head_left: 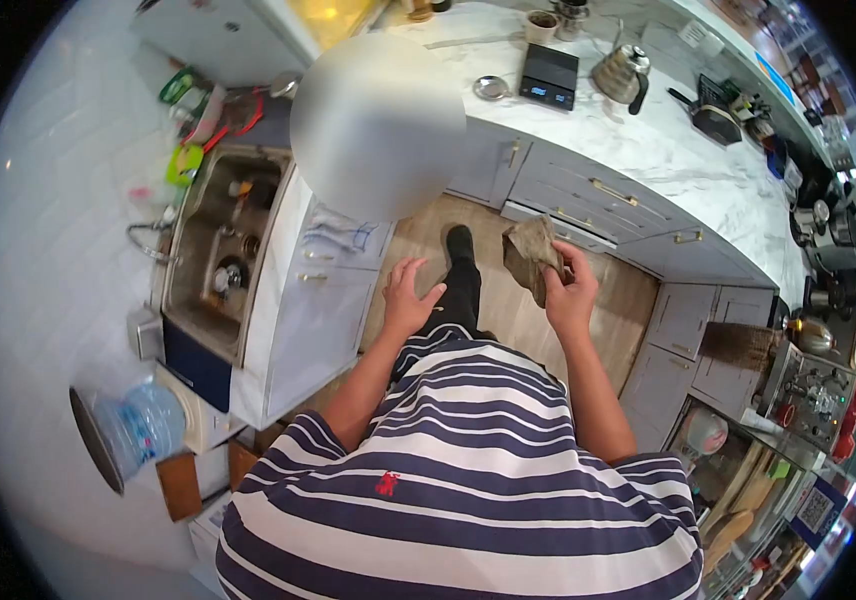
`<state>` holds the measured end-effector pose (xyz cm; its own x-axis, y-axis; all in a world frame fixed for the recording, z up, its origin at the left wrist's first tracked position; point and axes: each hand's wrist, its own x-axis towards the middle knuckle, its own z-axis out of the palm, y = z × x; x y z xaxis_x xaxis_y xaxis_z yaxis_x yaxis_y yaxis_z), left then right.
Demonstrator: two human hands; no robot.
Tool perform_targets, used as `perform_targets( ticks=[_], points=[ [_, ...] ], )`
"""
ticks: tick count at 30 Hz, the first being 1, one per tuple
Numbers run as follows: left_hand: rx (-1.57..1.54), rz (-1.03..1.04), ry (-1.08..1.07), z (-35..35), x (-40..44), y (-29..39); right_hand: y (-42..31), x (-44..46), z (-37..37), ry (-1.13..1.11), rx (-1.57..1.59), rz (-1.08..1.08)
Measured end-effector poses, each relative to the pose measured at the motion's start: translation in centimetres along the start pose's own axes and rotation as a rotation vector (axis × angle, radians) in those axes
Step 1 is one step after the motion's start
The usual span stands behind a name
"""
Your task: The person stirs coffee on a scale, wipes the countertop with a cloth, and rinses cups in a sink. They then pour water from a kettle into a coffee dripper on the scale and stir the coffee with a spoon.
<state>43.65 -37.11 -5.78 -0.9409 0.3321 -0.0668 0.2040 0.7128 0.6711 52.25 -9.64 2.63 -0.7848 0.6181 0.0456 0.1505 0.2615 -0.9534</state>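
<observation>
A crumpled brown-grey cloth (pixel 530 255) hangs from my right hand (pixel 573 292), pinched between thumb and fingers above the wooden floor (pixel 438 215). My left hand (pixel 410 298) is empty, its fingers apart, in the air over my leg. It is nearest to the grey cabinet under the sink, where a white and blue towel (pixel 340 230) hangs. Neither hand touches the counter or the cabinets.
To the left is a metal sink (pixel 180 270) with dishes inside. The marble counter (pixel 638 140) ahead carries a black scale (pixel 549 77), a gooseneck kettle (pixel 621 76) and a small metal dish (pixel 491 88). An espresso machine (pixel 816 395) stands at right. A round blur hides part of the view.
</observation>
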Motion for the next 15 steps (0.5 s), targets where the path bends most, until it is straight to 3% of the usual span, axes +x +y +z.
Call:
perform_targets(
  ticks=[9, 15],
  points=[
    [-0.140, 0.217, -0.072, 2.7, 20.5, 4.0, 1.2, 16.4, -1.1, 0.213, -0.155, 0.061],
    [-0.056, 0.332, -0.092, 1.7, 32.3, 6.5, 8.5, 28.6, -1.1, 0.367, -0.451, 0.071]
  ],
)
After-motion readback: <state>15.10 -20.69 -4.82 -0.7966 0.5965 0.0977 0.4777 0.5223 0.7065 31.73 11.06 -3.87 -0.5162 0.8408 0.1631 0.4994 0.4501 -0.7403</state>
